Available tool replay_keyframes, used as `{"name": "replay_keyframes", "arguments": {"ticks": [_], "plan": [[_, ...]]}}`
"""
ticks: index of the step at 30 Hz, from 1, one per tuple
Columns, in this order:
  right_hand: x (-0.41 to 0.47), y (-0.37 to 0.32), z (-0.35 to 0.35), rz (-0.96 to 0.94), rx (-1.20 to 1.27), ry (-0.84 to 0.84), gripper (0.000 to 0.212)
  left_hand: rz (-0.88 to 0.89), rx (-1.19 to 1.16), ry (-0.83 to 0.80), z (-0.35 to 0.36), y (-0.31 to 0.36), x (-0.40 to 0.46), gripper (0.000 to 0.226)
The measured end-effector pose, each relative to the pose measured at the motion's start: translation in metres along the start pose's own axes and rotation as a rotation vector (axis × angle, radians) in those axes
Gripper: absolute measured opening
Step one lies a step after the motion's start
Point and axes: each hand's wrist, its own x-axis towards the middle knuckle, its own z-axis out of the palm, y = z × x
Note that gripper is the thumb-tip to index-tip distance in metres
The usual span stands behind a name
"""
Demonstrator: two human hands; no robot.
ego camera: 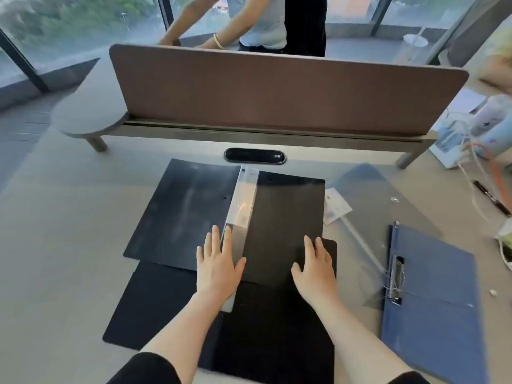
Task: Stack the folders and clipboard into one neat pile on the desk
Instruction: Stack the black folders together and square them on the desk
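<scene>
A black folder (182, 212) lies spread open on the desk, its clear spine (243, 198) running down the middle. It partly covers a second black folder (166, 309) nearer me. My left hand (217, 268) rests flat with straight fingers on the spine and left cover. On the right cover lies my right hand (314, 268), also flat. A clear plastic folder (371, 217) sits to the right, and a blue clipboard (432, 306) with a metal clip (396, 278) lies beside it.
A brown divider panel (277, 92) stands across the back of the desk (55, 245), with a black cable port (255, 156) before it. Cables, a pen (491, 200) and boxes crowd the far right. Another person stands behind the divider.
</scene>
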Motion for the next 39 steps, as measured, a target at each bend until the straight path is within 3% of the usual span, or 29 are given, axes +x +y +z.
{"name": "replay_keyframes", "arguments": {"ticks": [6, 15, 19, 22, 25, 28, 39], "plan": [[0.000, -0.003, 0.009, 0.171, 0.079, 0.044, 0.070, 0.003, 0.039, -0.067, 0.013, -0.012, 0.000, 0.088], [0.013, -0.007, 0.013, 0.252, 0.248, 0.177, 0.064, 0.013, 0.035, -0.078, 0.015, -0.014, 0.003, 0.088], [0.019, -0.011, 0.004, 0.340, 0.403, 0.284, 0.055, 0.003, 0.025, -0.080, 0.013, -0.015, 0.003, 0.089], [0.024, -0.010, -0.010, 0.394, 0.572, 0.320, 0.036, -0.025, -0.015, -0.060, 0.010, -0.015, 0.002, 0.092], [0.033, -0.005, -0.022, 0.367, 0.676, 0.189, 0.024, -0.060, -0.064, -0.039, 0.004, -0.014, 0.004, 0.090], [0.039, -0.004, -0.034, 0.292, 0.687, 0.076, 0.038, -0.100, -0.126, -0.041, -0.005, -0.013, 0.008, 0.084], [0.038, -0.010, -0.076, -0.010, 1.140, -0.031, 0.045, -0.273, -0.566, 0.061, -0.068, -0.021, 0.029, 0.081]]}}
